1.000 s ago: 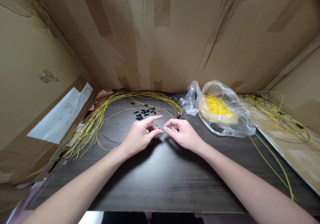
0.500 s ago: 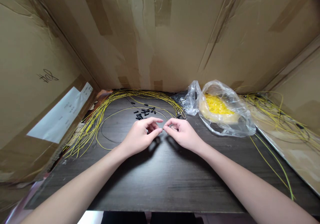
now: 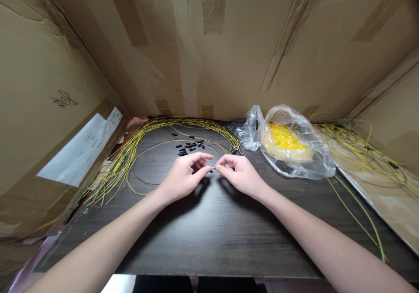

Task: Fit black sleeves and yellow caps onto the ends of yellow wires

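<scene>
Over the middle of the dark tabletop (image 3: 203,236), my left hand (image 3: 188,174) and my right hand (image 3: 237,174) meet almost fingertip to fingertip. My right thumb and index finger pinch a thin yellow cable (image 3: 213,168), whose short stretch bridges the small gap between the hands. The left thumb is pressed against the curled fingers, with the index finger stretched out above. A small black sleeve (image 3: 211,171) peeks out at the left thumb tip, mostly hidden. Just beyond the hands lie several loose black sleeves (image 3: 183,152).
A bundle of yellow cables (image 3: 131,149) arcs across the back left. At the back right stand a clear bag of yellow pieces (image 3: 284,138) and a smaller plastic bag (image 3: 252,131). More tangled cables (image 3: 366,149) lie far right. Cardboard walls (image 3: 196,57) enclose the table.
The fingertips have shifted slightly, and more of the yellow cable shows between them. The dark piece at my left thumb sits a little lower. Otherwise the hands hold their place.
</scene>
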A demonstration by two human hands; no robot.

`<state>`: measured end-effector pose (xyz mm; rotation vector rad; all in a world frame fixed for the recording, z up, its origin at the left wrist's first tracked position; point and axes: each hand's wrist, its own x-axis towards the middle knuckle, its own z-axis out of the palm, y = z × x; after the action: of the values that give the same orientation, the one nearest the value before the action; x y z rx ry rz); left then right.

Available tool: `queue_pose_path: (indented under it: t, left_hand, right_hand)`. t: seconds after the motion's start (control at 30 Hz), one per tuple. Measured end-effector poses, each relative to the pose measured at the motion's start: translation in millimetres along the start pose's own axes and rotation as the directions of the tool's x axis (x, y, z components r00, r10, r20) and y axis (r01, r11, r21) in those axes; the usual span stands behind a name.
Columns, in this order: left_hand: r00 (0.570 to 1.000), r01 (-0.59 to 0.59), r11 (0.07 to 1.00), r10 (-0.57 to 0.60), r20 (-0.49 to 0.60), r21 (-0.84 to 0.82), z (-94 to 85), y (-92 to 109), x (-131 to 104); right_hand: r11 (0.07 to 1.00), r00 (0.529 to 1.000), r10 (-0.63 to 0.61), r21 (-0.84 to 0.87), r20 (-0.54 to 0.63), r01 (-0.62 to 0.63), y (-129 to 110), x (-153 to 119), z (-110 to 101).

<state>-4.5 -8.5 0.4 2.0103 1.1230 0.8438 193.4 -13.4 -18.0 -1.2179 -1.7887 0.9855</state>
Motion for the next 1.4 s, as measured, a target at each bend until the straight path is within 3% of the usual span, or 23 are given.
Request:
queue_pose_path:
  t: [0.4,1.07,1.4]
  left_hand:
    - [1.000,-0.015,0.979,0.013,0.010,0.203,-1.3,5.2,0.1]
    - [0.990,-0.141,0.954,0.131,0.055,0.266,4.7,3.2,-3.2]
    - [0.992,-0.122,0.952,0.122,0.015,0.282,-1.6,1.4,-0.5]
  right_hand:
    - [1.000,1.000,0.015,0.002,0.027,-0.015,2.6,-0.9,1.9]
    - [0.978,0.994,-0.086,-0.186,0.062,0.097,-1.9,-3.5,2.4]
    - [0.973,0.997,-0.079,-0.216,0.019,0.082,4.9,0.3,-2.5]
